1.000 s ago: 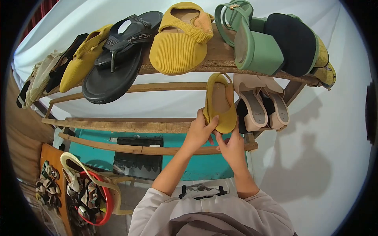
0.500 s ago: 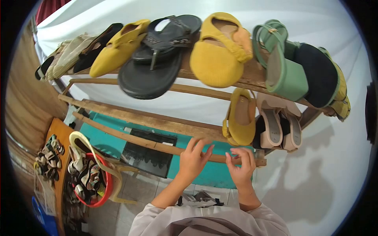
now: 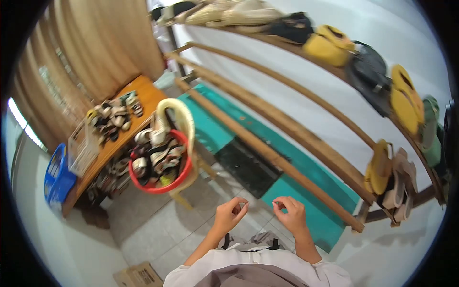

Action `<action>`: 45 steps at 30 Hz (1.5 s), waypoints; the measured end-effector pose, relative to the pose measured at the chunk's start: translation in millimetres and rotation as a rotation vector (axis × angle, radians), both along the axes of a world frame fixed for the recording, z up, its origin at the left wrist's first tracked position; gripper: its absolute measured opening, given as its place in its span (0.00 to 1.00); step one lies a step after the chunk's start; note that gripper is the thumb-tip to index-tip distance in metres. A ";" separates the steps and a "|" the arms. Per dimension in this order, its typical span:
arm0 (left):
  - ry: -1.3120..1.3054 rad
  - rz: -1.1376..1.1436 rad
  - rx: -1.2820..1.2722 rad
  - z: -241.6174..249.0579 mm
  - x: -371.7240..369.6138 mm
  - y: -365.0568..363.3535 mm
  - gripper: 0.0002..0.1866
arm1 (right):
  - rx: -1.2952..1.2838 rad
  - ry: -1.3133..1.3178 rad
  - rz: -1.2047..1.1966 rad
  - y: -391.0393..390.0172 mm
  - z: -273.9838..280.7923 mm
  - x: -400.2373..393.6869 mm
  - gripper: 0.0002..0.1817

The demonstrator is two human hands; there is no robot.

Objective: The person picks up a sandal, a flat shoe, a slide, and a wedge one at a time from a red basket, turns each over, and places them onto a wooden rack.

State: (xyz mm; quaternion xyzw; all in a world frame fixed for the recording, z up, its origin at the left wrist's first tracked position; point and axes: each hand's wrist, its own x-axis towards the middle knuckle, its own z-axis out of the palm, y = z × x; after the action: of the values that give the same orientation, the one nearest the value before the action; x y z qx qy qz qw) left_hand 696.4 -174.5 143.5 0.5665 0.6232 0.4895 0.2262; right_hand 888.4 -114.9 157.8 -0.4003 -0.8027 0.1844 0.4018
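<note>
My left hand (image 3: 231, 215) hovers in front of my body over the tiled floor, its fingers loosely curled towards the thumb, holding nothing I can see. Level with it on the right is my right hand (image 3: 290, 215), also loosely curled with nothing visible in it. The hands are apart, and neither touches the wooden rack (image 3: 306, 177) beyond them. On its lower level, at the right, stand a yellow slingback shoe (image 3: 380, 167) and a pair of pale pink heeled sandals (image 3: 400, 184).
Along the top shelf are yellow flats (image 3: 330, 45), black sandals (image 3: 368, 71) and green heels (image 3: 430, 131). To the left, a red basin (image 3: 189, 167) full of shoes rests on a cream chair (image 3: 190, 119). Beside it is an orange table (image 3: 146, 91) bearing more shoes. A cardboard box (image 3: 138, 276) lies on the floor.
My view has turned left, bringing the basin and table nearer the middle. My hands have moved away from the rack's lower rail, and their fingers are more curled.
</note>
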 end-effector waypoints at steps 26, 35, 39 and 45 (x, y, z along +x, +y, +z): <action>-0.026 0.810 -0.110 -44.0 -302.1 -181.1 0.03 | -0.129 -0.034 0.760 -20.7 0.7 -376.5 0.06; -0.077 0.723 -0.254 -74.1 -410.6 -104.7 0.05 | -0.077 0.004 0.775 56.9 9.7 -468.6 0.06; -0.173 0.796 -0.171 -122.5 -455.6 -72.9 0.11 | -0.063 0.005 0.788 72.3 12.0 -489.7 0.06; -0.264 0.943 -0.242 -219.3 -526.3 -44.8 0.26 | -0.124 0.000 0.720 85.4 2.9 -504.2 0.06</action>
State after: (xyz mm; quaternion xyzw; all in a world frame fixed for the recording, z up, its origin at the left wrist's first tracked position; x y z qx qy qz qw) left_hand 170.1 -219.3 -75.7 0.1262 0.8297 0.5301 0.1216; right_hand 384.2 -29.5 160.7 -0.1155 -0.8796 0.3622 0.2859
